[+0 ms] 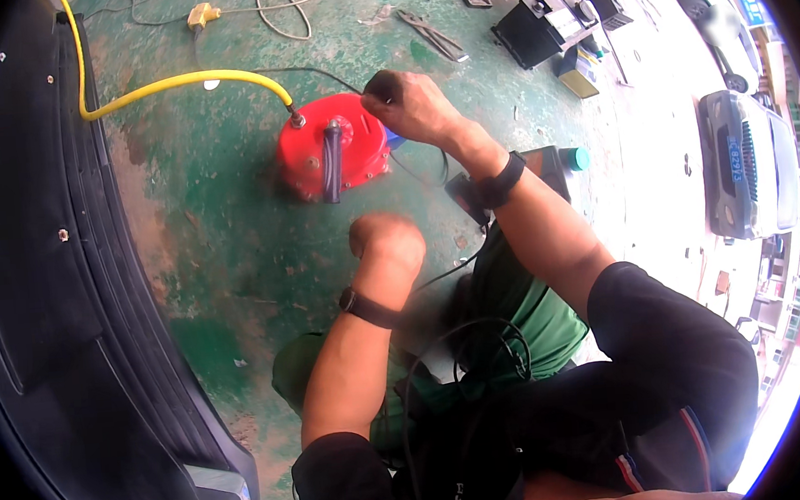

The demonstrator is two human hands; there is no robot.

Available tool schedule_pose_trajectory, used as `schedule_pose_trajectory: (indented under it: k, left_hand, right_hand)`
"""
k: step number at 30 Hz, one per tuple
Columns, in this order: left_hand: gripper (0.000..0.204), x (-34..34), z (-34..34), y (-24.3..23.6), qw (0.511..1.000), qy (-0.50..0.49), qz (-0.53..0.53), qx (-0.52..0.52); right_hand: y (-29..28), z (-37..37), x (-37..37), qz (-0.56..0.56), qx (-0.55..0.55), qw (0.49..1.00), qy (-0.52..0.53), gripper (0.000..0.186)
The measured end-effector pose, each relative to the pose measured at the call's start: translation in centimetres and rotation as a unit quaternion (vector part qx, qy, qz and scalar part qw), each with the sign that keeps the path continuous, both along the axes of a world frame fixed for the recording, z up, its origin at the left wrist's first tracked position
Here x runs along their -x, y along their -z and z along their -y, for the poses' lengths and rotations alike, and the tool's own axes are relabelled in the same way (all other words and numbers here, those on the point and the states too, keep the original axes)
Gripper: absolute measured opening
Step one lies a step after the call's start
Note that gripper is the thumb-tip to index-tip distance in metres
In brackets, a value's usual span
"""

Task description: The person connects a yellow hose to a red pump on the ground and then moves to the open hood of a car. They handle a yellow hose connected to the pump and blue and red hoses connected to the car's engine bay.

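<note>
A red machine (310,144) with a rounded lid, a dark grip handle and bolts round its rim stands on the floor in front of me. Into its top runs a yellow hose (189,79). My right hand (415,108) is at the machine's right edge, fingers curled; what they hold, if anything, is hidden. Nearer to me, just below the machine and apart from it, my left hand (388,237) is closed, slightly blurred, its fingertips turned out of sight. A blue part (395,138) shows beside the machine under my right wrist.
A large black bumper (45,278) lies along the left. Ahead are a yellow plug (203,15), a looped grey cable (293,19) and pliers-like tools (433,36). Black batteries (533,31) and a bottle with a teal cap (578,159) stand at right, with parked cars (741,162) beyond.
</note>
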State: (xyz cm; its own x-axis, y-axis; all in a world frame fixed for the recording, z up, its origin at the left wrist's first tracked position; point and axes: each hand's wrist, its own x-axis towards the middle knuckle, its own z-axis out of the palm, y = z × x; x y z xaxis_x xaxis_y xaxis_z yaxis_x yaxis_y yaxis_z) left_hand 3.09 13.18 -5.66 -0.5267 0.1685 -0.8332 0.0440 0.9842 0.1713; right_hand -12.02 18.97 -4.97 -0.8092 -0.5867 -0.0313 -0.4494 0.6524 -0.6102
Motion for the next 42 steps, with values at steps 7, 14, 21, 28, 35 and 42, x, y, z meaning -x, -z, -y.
schedule_pose_trajectory:
  k: [7,14,21,28,35,42]
  left_hand:
    - [0.029,-0.1,-0.2,1.0,1.0,-0.016,0.022,-0.003]
    - [0.021,-0.6,0.0,1.7,0.999,-0.036,0.008,0.004]
    - [0.024,-0.2,0.0,-0.4,1.0,-0.016,0.023,0.0]
    - [0.028,-0.3,-0.3,1.1,0.999,-0.043,0.006,0.004]
    - [0.021,-0.7,-0.2,1.6,1.0,-0.022,-0.008,0.002]
    - [0.04,0.3,0.3,0.9,0.999,-0.021,-0.04,-0.001]
  right_hand:
    - [-3.4,2.8,-4.4,0.135,-0.101,0.985,-0.043,0.053]
    - [-1.0,3.2,-4.4,0.175,-0.051,0.981,-0.063,0.056]
    - [-1.5,3.3,-4.9,0.153,-0.054,0.985,-0.059,0.056]
    - [-1.1,3.2,-4.8,0.143,-0.048,0.986,-0.063,0.054]
    - [-1.3,3.1,-5.3,0.128,-0.051,0.986,-0.094,0.053]
    - [-1.5,2.8,-5.6,0.091,-0.004,0.989,-0.114,0.057]
